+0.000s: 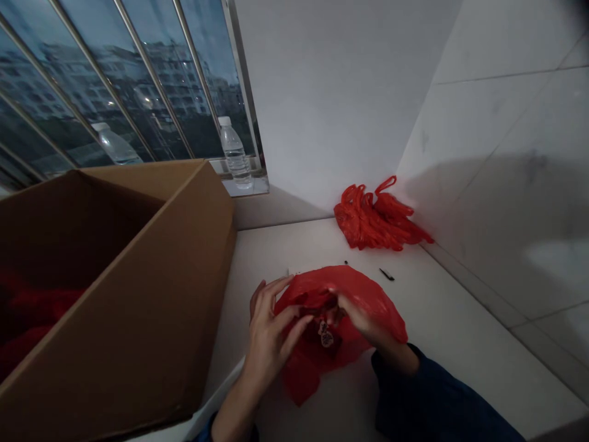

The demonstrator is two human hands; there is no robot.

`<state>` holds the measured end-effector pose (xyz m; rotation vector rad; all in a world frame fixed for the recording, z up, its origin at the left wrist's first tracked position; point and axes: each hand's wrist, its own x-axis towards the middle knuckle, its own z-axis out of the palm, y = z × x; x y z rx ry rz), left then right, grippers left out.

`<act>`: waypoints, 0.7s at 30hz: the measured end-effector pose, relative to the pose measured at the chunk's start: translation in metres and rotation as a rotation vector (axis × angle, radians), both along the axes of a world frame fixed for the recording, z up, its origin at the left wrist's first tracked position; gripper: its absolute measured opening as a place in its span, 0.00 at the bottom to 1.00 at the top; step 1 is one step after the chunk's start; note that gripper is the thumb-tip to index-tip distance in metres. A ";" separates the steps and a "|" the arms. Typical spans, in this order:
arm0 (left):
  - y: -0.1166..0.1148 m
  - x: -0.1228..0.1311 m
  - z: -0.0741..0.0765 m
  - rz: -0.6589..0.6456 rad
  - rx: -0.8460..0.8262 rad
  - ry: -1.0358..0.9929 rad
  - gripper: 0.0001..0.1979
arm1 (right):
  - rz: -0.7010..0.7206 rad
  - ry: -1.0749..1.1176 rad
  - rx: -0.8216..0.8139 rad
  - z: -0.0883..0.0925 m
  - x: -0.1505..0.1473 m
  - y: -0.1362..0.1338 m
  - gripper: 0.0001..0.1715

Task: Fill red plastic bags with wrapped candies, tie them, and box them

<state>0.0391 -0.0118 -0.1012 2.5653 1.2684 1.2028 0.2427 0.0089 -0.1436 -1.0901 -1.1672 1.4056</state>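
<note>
A red plastic bag (363, 294) lies on the white counter (460, 331) right in front of me, and both hands are at it. My left hand (269, 334) pinches the bag's left edge, thumb and fingers closed on the film. My right hand (363, 322) is partly tucked under the bag's folds, fingers curled on the plastic. Between the hands a small patterned item (326, 336) shows inside the bag; I cannot make out what it is.
A large open cardboard box (151, 294) stands on the left with red material inside. A pile of red plastic bags (377, 218) lies in the back corner. A small dark object (386, 274) lies on the counter. Two water bottles (235, 153) stand on the window sill.
</note>
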 end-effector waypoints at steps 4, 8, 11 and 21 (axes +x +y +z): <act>-0.002 0.001 0.003 0.031 -0.167 -0.105 0.09 | 0.097 0.080 -0.025 0.013 0.003 -0.003 0.32; -0.001 0.003 0.003 -0.023 -0.283 -0.148 0.11 | 0.083 0.007 0.019 0.025 0.000 -0.007 0.23; -0.002 0.003 0.003 -0.025 -0.320 -0.187 0.16 | 0.041 0.009 0.057 0.028 -0.002 -0.009 0.19; -0.007 0.003 0.004 0.096 -0.151 -0.096 0.12 | 0.177 -0.073 0.160 0.017 0.005 -0.008 0.18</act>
